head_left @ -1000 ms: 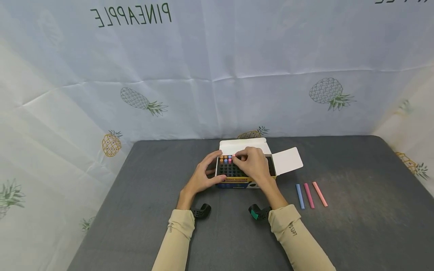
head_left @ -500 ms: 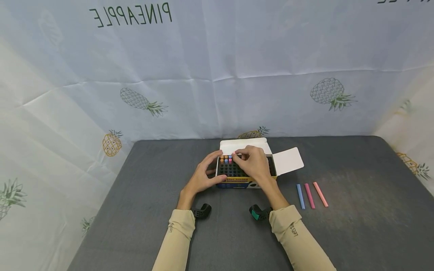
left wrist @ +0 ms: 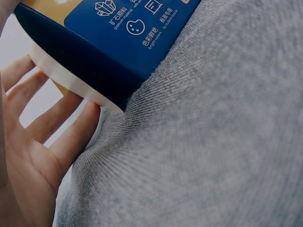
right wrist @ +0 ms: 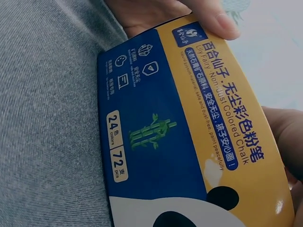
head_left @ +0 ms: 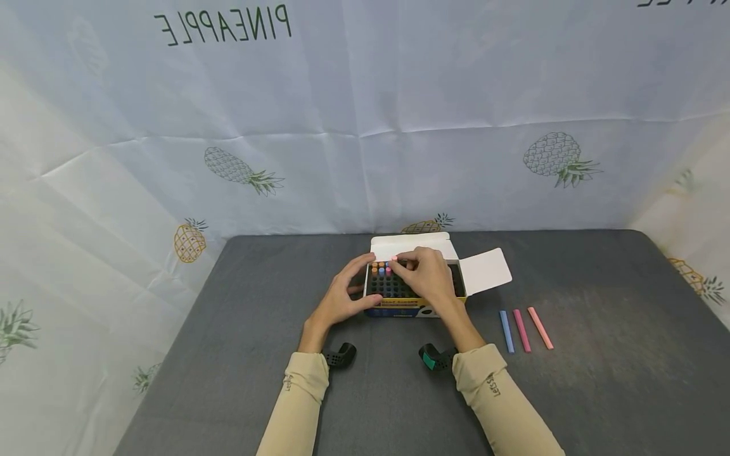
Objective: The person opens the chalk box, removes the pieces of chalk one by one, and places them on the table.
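Observation:
An opened chalk box (head_left: pixel 393 312), blue and yellow with a black holed insert, stands on the table. My left hand (head_left: pixel 336 301) grips its left end, thumb on the front top edge; in the left wrist view the fingers (left wrist: pixel 71 127) lie against the box's end wall. Thumb and index finger of my right hand (head_left: pixel 426 275) pinch a pink chalk stick (head_left: pixel 394 258) over the back row of holes; its lower part is hidden. Orange chalks (head_left: pixel 374 268), with blue and pink ones, fill several holes at the back left. In the right wrist view, printed chalk-box panels (right wrist: pixel 142 142) fill the middle.
Right of the box, a blue chalk (head_left: pixel 507 331), a magenta chalk (head_left: pixel 521 330) and a salmon chalk (head_left: pixel 540 327) lie side by side on the grey-covered table (head_left: pixel 239 380). A white side flap (head_left: pixel 485 271) sticks out right; the lid (head_left: pixel 410 244) stands up behind.
The right fingertips and pink chalk have shifted very slightly left over the back row, covering more of the blue chalk end beside it. The left hand keeps its grip on the box.

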### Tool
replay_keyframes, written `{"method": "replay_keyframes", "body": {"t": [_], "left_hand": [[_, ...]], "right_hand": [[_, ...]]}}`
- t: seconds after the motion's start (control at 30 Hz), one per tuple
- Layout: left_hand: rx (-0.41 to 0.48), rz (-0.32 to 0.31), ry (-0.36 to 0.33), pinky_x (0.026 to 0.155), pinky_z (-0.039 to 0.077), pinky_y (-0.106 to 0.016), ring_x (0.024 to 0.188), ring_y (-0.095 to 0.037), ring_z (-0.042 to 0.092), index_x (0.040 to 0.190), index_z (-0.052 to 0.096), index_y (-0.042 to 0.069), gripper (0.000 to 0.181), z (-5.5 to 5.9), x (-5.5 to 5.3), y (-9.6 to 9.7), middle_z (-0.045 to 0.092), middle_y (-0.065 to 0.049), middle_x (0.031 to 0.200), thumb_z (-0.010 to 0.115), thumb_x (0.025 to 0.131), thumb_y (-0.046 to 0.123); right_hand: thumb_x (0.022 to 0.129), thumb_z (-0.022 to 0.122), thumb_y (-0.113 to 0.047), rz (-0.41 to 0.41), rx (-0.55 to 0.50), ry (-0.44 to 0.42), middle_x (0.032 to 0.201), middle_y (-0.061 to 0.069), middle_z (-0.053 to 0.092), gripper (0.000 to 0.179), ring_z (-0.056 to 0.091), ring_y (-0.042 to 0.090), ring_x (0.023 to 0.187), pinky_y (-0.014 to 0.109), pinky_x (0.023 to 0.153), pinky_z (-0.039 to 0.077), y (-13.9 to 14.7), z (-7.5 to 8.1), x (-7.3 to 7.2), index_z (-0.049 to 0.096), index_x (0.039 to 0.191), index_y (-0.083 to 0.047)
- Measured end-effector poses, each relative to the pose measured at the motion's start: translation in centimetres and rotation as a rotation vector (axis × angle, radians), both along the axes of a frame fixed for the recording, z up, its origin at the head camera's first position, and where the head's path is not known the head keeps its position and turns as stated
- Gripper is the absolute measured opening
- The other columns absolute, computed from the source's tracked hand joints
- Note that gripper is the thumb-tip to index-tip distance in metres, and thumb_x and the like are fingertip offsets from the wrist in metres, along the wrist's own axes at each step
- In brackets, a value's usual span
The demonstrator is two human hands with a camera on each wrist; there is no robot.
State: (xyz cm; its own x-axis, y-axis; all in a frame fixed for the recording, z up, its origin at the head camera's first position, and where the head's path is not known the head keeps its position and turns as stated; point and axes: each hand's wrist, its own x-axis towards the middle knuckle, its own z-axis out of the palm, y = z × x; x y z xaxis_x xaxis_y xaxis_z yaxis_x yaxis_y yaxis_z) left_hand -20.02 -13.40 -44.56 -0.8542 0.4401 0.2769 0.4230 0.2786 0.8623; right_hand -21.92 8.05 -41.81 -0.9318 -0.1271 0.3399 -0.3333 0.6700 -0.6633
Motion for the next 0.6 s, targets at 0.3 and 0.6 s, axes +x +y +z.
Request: {"method": "replay_keyframes", "body": {"t": [0.3,0.6], "left_hand": [[-0.016,0.010,0.002,0.101,0.053,-0.065,0.138,-0.048,0.049,0.156,0.039,0.000,0.074,0.33,0.21,0.03,0.035,-0.021,0.163,0.073,0.090,0.004],[-0.013,0.000,0.007,0.101,0.054,-0.063,0.137,-0.047,0.050,0.156,0.039,0.001,0.075,0.21,0.20,0.01,0.036,-0.021,0.162,0.074,0.090,0.006]], "right_hand": [[0.089,0.081,-0.020,0.043,-0.147,0.146,0.058,0.007,0.056,0.018,0.039,0.006,0.049,0.022,0.049,0.032,0.13,0.00,-0.27,0.083,0.097,-0.004],[0.087,0.083,-0.015,0.087,-0.281,0.169,0.059,0.008,0.056,0.017,0.041,0.004,0.050,0.022,0.052,0.036,0.35,0.75,-0.05,0.083,0.098,-0.003]]}}
